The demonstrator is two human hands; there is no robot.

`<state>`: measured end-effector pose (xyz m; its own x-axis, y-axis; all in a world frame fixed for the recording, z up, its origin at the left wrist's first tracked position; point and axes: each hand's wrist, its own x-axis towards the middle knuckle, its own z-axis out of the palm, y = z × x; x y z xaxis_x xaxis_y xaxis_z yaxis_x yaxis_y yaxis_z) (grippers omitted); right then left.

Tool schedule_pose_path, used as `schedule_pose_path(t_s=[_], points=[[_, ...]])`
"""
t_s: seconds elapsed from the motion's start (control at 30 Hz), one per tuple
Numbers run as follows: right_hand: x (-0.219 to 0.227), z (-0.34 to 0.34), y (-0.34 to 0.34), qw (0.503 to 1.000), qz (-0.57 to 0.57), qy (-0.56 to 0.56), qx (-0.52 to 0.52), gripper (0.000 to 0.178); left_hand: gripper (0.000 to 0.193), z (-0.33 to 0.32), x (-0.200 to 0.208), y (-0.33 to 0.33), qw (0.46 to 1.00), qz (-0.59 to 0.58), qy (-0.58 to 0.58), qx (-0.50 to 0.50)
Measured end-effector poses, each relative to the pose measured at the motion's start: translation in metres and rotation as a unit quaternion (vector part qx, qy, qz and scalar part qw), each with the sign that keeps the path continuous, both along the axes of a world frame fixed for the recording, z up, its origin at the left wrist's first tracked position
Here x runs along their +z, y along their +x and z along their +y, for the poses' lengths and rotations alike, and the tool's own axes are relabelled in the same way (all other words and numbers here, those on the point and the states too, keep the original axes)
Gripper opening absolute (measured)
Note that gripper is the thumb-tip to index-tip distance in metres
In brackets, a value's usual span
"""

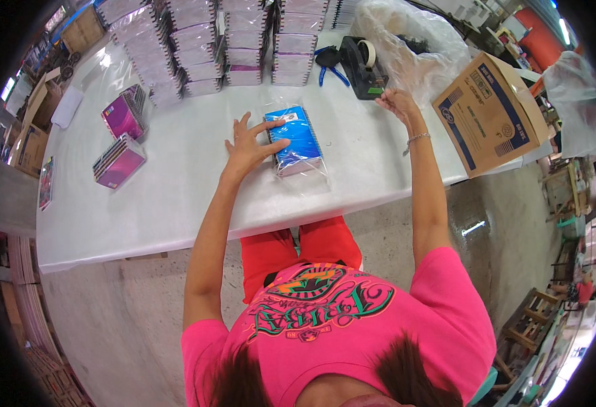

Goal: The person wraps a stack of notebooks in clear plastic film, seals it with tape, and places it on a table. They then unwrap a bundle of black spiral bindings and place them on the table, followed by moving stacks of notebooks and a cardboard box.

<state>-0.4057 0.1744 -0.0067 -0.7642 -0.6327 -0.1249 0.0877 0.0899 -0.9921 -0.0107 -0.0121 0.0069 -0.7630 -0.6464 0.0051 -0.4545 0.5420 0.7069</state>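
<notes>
Notebook stacks (pixel 247 41): tops cut off | right hand (pixel 401 105): fingertip detail too small

I see glossy clear plastic over the blue notebook (pixel 302 140) on a smooth, faintly shiny table (pixel 176 193). At right, the box (pixel 491 117) is matt cardboard; the far bag (pixel 423 71), crinkled plastic.

L hand (pixel 249 146) + R hand (pixel 398 105): 2 tot
Blue wrapped ntbk pack (pixel 298 141): 1, inner qty unclear
Purple ntbk packs (pixel 121 163): 2, L side
Tall ntbk stacks (pixel 246 41): 4 clear, +1 partly seen, pcs per stack unclear
Tape dispenser (pixel 363 76): 1
Tape roll (pixel 367 53): 1
Blue-hdl tool (pixel 328 60): 1
Wht tbl (pixel 196 210): 1
Brn ctn at tbl R end (pixel 488 122): 1
Bracelet (pixel 417 137): 1
</notes>
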Motion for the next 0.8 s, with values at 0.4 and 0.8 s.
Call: schedule_pose_path(t_s=[0.4, 0.8], points=[[0.061, -0.047, 0.163, 0.921, 0.176, 0.059, 0.341, 0.026, 0.066, 0.001, -0.004, 0.003, 1.0, -0.006, -0.02, 0.006], [0.063, -0.105, 0.206, 0.802, 0.358, 0.302, 0.371, 0.04, 0.062, 0.033, -0.029, 0.002, 0.981, -0.034, -0.192, 0.005]])
